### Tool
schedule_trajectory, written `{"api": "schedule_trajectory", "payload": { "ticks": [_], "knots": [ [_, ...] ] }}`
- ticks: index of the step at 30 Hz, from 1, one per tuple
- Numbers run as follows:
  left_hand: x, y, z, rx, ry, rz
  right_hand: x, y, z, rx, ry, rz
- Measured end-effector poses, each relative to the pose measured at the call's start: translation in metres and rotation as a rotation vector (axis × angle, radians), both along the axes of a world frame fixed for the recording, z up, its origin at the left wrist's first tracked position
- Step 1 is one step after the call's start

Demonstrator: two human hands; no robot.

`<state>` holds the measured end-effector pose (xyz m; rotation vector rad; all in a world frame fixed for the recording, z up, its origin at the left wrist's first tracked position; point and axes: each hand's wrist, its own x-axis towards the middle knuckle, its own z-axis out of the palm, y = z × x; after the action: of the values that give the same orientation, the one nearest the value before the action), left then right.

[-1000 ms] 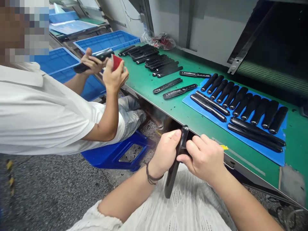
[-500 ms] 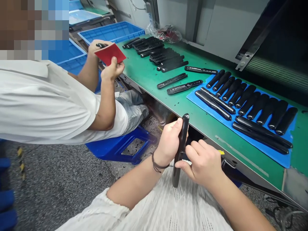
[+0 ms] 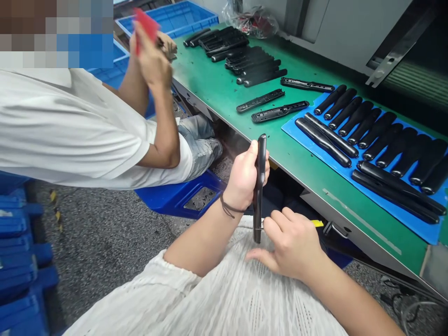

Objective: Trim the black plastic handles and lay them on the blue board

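My left hand (image 3: 245, 175) is wrapped round a long black plastic handle shell (image 3: 259, 191), held nearly upright above my lap. The shell's lower end hangs free below the fist. My right hand (image 3: 292, 242) is closed round a thin yellow-handled knife (image 3: 317, 223), whose yellow end sticks out behind the fingers. Its narrow blade reaches the shell near the lower end; whether it touches cannot be made out. The right thumb is stretched out below the shell, apart from it. Most of the knife's handle is hidden in the palm.
Several black shells lie on a blue sheet (image 3: 395, 205) on the green bench (image 3: 224, 105). Open shell halves (image 3: 280, 112) and a pile of shells (image 3: 224, 42) lie further left. A co-worker (image 3: 87, 126) sits at left, holding a red pad (image 3: 147, 30). Blue crates (image 3: 168, 21) stand behind.
The shell has turned to show a narrower side, and my right hand has moved down to its lower end. The co-worker's red pad has swung up and left. My view has shifted.
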<state>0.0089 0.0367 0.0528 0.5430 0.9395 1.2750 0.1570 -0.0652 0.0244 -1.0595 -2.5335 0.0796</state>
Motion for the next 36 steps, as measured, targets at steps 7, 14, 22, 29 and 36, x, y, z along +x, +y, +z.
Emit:
{"api": "schedule_trajectory", "payload": {
  "ticks": [7, 14, 22, 29, 36],
  "knots": [
    [-0.010, 0.012, -0.015, -0.081, -0.062, 0.082, -0.006, -0.004, -0.013, 0.183, -0.029, -0.044],
    [-0.031, 0.022, -0.033, -0.171, -0.124, 0.161, 0.000, -0.005, -0.018, 0.223, 0.182, -0.054],
    [-0.046, 0.009, -0.039, -0.080, -0.501, -0.261, 0.012, 0.022, -0.032, 0.048, -0.207, -0.279],
    [-0.040, -0.018, -0.053, -0.055, -0.512, -0.524, 0.018, 0.025, -0.015, 0.005, 0.066, -0.270],
    [-0.036, -0.027, -0.055, 0.086, -0.489, -0.789, 0.019, 0.021, -0.002, 0.041, 0.263, -0.226]
  ]
}}
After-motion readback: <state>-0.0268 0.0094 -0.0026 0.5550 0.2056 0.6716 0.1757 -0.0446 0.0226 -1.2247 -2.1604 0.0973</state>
